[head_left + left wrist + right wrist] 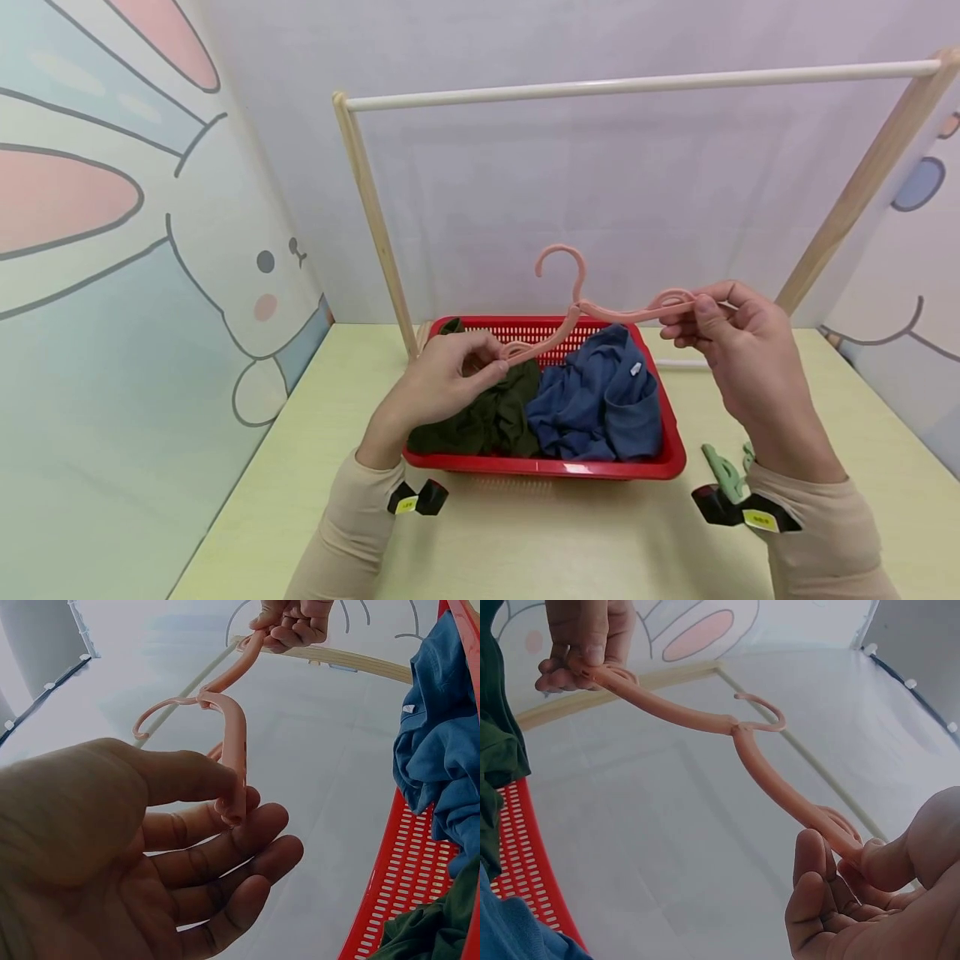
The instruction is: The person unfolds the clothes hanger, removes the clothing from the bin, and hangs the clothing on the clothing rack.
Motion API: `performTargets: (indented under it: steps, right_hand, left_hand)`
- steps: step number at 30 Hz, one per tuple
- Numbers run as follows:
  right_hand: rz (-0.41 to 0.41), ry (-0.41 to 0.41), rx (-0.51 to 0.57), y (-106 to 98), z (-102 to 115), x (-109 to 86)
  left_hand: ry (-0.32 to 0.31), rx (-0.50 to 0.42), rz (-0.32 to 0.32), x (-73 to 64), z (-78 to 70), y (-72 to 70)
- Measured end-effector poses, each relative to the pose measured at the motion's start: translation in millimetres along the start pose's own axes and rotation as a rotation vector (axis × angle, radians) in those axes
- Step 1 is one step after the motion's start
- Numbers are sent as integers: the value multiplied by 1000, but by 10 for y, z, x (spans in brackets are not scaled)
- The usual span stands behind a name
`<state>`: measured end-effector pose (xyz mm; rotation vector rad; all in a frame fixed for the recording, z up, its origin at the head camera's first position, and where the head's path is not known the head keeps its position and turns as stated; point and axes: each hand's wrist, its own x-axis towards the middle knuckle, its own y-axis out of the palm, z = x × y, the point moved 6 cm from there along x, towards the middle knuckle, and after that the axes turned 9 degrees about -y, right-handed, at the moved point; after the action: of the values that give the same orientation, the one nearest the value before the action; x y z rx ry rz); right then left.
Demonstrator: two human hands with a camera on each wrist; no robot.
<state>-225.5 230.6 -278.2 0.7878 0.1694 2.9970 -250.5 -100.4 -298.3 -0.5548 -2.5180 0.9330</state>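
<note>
A pink clothes hanger [622, 316] is held up above a red basket [555, 468], its hook pointing upward. My left hand [442, 379] pinches the end of its left arm between thumb and fingers. At the other end, my right hand [750, 350] pinches the right arm tip. In the left wrist view, the hanger [234, 735] runs from the near thumb up to the other hand. The right wrist view shows the hanger [675, 712] bent at its middle joint. Inside the basket lie a dark green garment [495, 412] and a blue garment [592, 400].
Behind the basket stands a rack with a white rail [637, 86] and wooden posts [375, 217]. Green hangers [723, 471] lie on the pale table [300, 467], partly hidden by my right wrist. Walls with rabbit drawings [247, 275] flank both sides.
</note>
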Motion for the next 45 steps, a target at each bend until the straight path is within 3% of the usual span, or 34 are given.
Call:
performTargets:
  steps: [13, 29, 35, 40, 45]
  right_hand:
    - [39, -4, -63, 35, -13, 3]
    - [104, 15, -256, 85, -39, 10]
    - [100, 19, -235, 85, -33, 3]
    - [94, 20, -226, 97, -38, 1]
    - [109, 29, -305, 131, -40, 10]
  left_hand:
    - [-8, 3, -3, -7, -2, 1]
    - [-4, -20, -6, -12, 18, -8]
    - [1, -99, -40, 10, 26, -35]
    - [-32, -237, -106, 18, 39, -95]
    - [-73, -351, -169, 2, 74, -146]
